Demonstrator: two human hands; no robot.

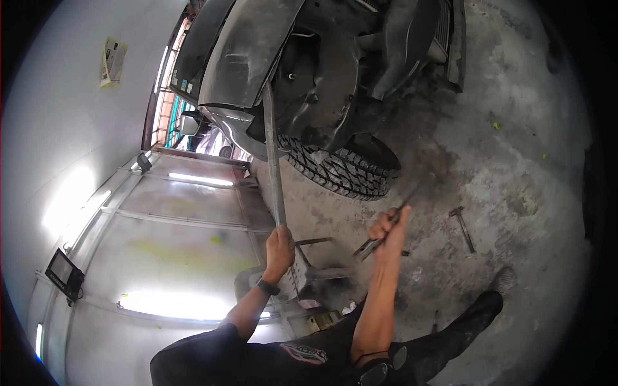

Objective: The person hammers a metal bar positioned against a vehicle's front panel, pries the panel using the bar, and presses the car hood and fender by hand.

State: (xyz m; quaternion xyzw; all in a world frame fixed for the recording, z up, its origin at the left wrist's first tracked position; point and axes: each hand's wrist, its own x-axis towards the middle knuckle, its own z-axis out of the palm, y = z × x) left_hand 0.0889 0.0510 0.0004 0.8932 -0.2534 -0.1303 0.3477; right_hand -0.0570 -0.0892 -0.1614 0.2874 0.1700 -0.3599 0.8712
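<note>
My left hand (280, 252), with a watch on the wrist, is wrapped round the lower end of a long grey bar (274, 167). The bar's far end meets the edge of the dark vehicle's fender (248, 61), beside the open wheel well. My right hand (390, 233) is closed round a metal hand tool (368, 249). This tool's upper part is smeared by motion, so its exact kind does not show. A treaded tire (341, 172) is beyond my hands, below the exposed body parts.
A hammer (463, 229) lies on the stained concrete floor (508, 193) to the right. A metal stand (322, 273) is between my arms, with a greenish box (324, 320) near my body. A lit wall (174, 257) borders the left side.
</note>
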